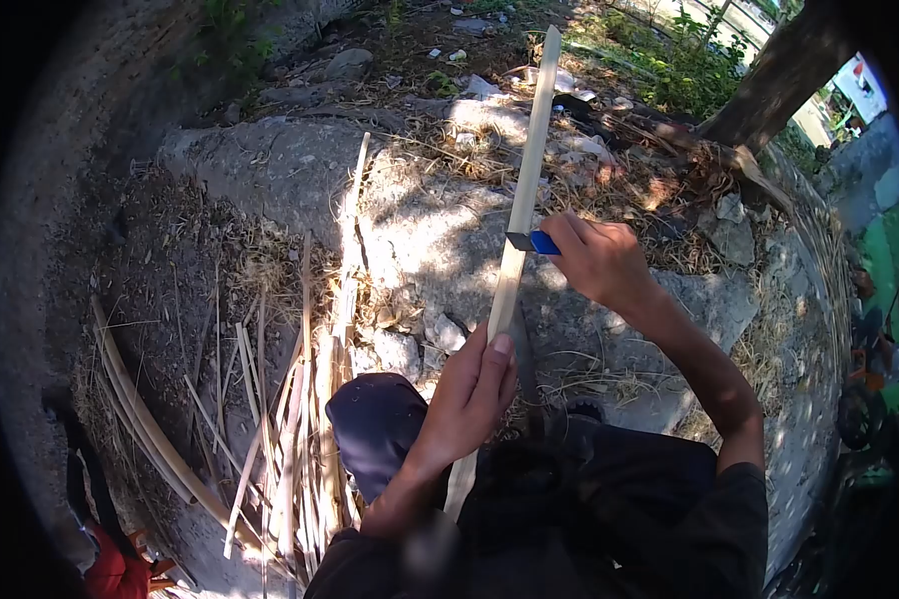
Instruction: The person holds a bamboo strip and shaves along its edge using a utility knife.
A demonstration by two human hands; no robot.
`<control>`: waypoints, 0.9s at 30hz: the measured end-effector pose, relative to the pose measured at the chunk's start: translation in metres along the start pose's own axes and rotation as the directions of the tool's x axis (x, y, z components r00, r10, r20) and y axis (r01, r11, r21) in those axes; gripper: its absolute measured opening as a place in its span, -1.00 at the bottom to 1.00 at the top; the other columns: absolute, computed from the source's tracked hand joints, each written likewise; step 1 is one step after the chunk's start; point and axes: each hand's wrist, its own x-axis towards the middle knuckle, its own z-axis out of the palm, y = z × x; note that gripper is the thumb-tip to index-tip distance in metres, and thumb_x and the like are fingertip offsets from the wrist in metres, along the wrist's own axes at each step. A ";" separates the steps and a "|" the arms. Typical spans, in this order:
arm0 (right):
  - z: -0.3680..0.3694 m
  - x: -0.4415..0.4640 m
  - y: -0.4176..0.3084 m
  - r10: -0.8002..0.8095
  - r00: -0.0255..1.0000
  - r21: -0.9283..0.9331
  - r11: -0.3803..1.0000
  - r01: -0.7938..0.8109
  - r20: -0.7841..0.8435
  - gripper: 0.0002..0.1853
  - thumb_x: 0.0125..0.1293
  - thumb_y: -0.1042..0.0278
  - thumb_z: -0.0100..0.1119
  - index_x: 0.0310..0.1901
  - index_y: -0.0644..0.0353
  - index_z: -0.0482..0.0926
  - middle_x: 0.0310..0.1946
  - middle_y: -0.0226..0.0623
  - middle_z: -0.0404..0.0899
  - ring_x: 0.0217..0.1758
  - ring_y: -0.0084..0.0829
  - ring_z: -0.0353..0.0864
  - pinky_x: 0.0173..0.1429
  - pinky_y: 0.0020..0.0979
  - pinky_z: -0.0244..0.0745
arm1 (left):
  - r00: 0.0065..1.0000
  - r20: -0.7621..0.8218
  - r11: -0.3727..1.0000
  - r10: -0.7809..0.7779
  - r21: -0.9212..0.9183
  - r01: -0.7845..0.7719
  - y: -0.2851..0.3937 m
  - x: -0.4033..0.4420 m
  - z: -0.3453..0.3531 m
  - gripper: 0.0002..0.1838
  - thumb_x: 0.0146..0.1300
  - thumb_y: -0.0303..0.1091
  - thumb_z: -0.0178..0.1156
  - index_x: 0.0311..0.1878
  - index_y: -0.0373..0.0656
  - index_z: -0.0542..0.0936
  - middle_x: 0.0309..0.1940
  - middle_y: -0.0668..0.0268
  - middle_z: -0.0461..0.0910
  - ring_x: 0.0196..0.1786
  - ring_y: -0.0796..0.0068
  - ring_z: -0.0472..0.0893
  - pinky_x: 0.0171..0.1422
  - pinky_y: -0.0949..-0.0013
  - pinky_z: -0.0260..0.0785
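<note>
1. A pale wooden strip (531, 160) runs from the person's lap out over the rocky ground (430, 230).
2. The left hand (469, 394) is closed round its lower part, thumb on top.
3. The right hand (599, 262) grips a blue-handled blade (543, 243), set across the strip.
4. Loose sticks (295, 429) lie left of the knees.
5. A tree trunk (784, 75) slants beyond, at right.

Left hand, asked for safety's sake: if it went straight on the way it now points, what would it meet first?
Ahead of the left hand, likely the blue-handled blade set across the wooden strip, though depth is hard to judge from one view.
</note>
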 end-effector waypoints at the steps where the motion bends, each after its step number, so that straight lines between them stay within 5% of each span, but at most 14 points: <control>1: 0.001 -0.001 0.001 -0.011 1.000 -0.007 1.000 0.011 -0.018 -0.80 0.45 0.19 0.26 -0.05 0.04 0.51 -0.37 -0.41 0.53 -0.54 -0.42 0.67 -0.55 -0.35 0.52 | 1.000 0.000 1.000 0.004 0.015 -0.004 0.000 -0.001 0.000 -0.73 0.75 -0.17 -0.15 -0.09 -0.12 0.40 -0.67 0.55 0.19 -0.71 0.77 0.13 -0.64 0.55 -0.04; 11: 0.009 -0.002 0.008 0.019 1.000 -0.051 0.999 -0.019 0.002 -0.81 0.37 0.43 0.22 -0.02 0.05 0.52 -0.36 -0.37 0.55 -0.49 -0.36 0.70 -0.56 -0.32 0.53 | 0.999 -0.018 0.995 -0.041 0.091 0.043 0.004 -0.003 0.005 -0.72 0.75 -0.16 -0.15 -0.09 -0.11 0.40 -0.68 0.54 0.26 -0.71 0.75 0.20 -0.63 0.55 0.04; 13: 0.019 -0.001 0.030 0.272 0.961 -0.089 0.959 -0.268 0.038 -0.78 0.38 0.44 0.23 0.02 0.09 0.50 -0.33 -0.24 0.61 -0.43 -0.19 0.73 -0.47 -0.19 0.59 | 0.999 0.020 0.988 -0.041 0.150 0.038 -0.004 -0.007 0.004 -0.72 0.75 -0.15 -0.15 -0.09 -0.10 0.40 -0.68 0.54 0.26 -0.71 0.75 0.21 -0.63 0.55 0.04; 16: 0.006 0.005 0.070 0.270 0.947 -0.048 0.958 -0.282 -0.173 -0.79 0.44 0.44 0.21 0.05 0.13 0.47 -0.34 -0.10 0.64 -0.40 -0.01 0.71 -0.37 -0.06 0.56 | 0.994 0.081 0.977 -0.070 0.208 0.052 0.005 -0.012 0.007 -0.70 0.74 -0.17 -0.15 -0.12 -0.14 0.40 -0.66 0.51 0.29 -0.66 0.73 0.24 -0.56 0.50 0.07; 20: -0.011 0.002 0.074 0.500 0.864 0.144 0.861 -0.487 -0.066 -0.81 0.57 0.30 0.15 0.06 0.18 0.46 -0.37 -0.06 0.64 -0.39 0.04 0.69 -0.36 -0.05 0.45 | 0.985 0.155 0.996 -0.072 0.072 0.062 0.011 -0.009 0.001 -0.67 0.74 -0.14 -0.17 -0.15 -0.14 0.39 -0.71 0.48 0.28 -0.72 0.67 0.19 -0.60 0.50 0.06; 21: -0.020 0.002 0.060 0.494 0.867 0.146 0.864 -0.482 -0.063 -0.81 0.57 0.30 0.15 0.06 0.18 0.46 -0.37 -0.06 0.64 -0.39 0.04 0.69 -0.36 -0.05 0.45 | 0.983 0.173 0.998 -0.060 0.003 0.061 0.010 -0.008 -0.001 -0.66 0.75 -0.12 -0.19 -0.15 -0.12 0.38 -0.73 0.48 0.25 -0.78 0.65 0.16 -0.66 0.52 0.05; 23: -0.036 0.003 0.027 0.406 0.911 0.475 0.817 -0.326 -0.075 -0.76 0.57 0.22 0.16 0.06 0.20 0.48 -0.37 -0.13 0.66 -0.39 -0.01 0.69 -0.36 -0.07 0.47 | 0.988 0.144 0.998 -0.063 -0.016 0.066 0.008 -0.006 -0.003 -0.66 0.75 -0.11 -0.20 -0.16 -0.12 0.37 -0.76 0.45 0.23 -0.81 0.64 0.14 -0.68 0.52 0.05; 27: -0.046 -0.002 -0.006 0.211 0.977 0.402 0.894 -0.199 0.014 -0.70 0.55 0.12 0.20 0.06 0.18 0.53 -0.35 -0.22 0.67 -0.41 -0.10 0.71 -0.36 -0.14 0.52 | 0.986 0.162 0.998 -0.031 -0.041 0.038 0.009 -0.007 -0.005 -0.66 0.74 -0.11 -0.20 -0.13 -0.13 0.36 -0.74 0.48 0.24 -0.79 0.67 0.16 -0.68 0.51 0.04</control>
